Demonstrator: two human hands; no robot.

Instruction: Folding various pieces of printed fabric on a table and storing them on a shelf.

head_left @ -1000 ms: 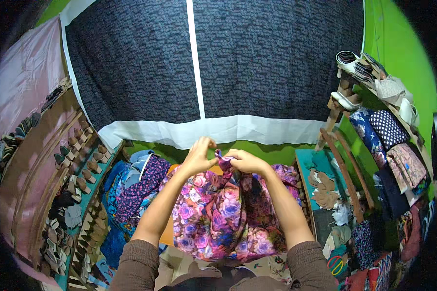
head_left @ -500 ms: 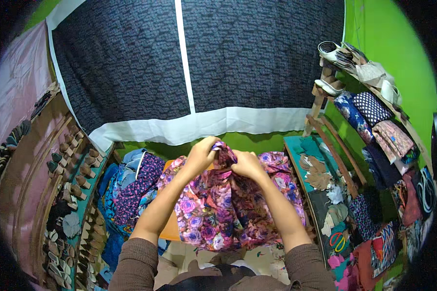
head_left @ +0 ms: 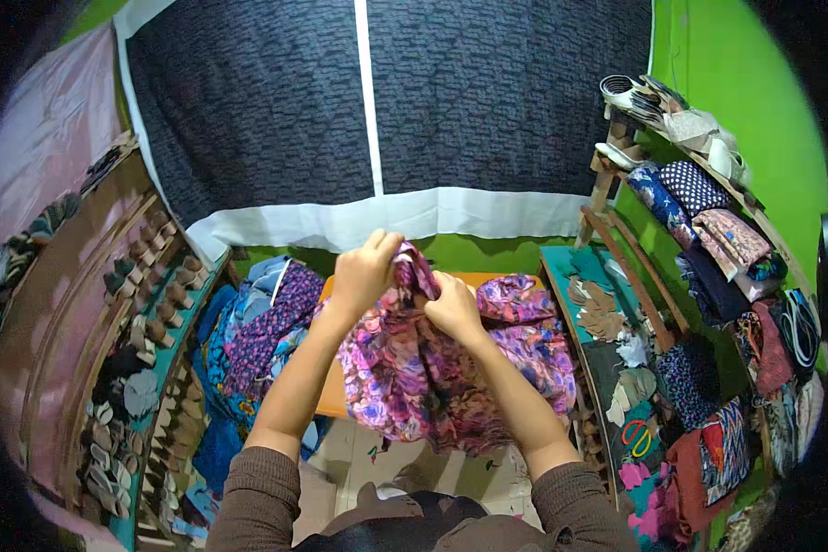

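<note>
Both hands grip a pink and purple flower-printed cloth (head_left: 405,386) by its bunched upper edge. My left hand (head_left: 366,273), higher and to the left, is closed on one end of the bunch, and my right hand (head_left: 454,305) pinches it just to the right. Between them the fabric forms a small twisted loop. Below, the cloth hangs in loose folds, and on the right it spreads over an orange tabletop (head_left: 334,391). Whether it is a sewn garment I cannot tell.
Piled fabrics (head_left: 271,322) in blue and purple lie left of the table. A shoe rack (head_left: 161,359) stands further left. At right, a green-topped bench (head_left: 561,267) holds scraps and scissors (head_left: 637,438), beside shelves of folded cloth (head_left: 731,241). A dark curtain (head_left: 515,101) hangs ahead.
My left hand has shifted left and up, and the right hand slightly left. The hanging cloth is raised and drawn in, baring more of the orange tabletop at its back edge.
</note>
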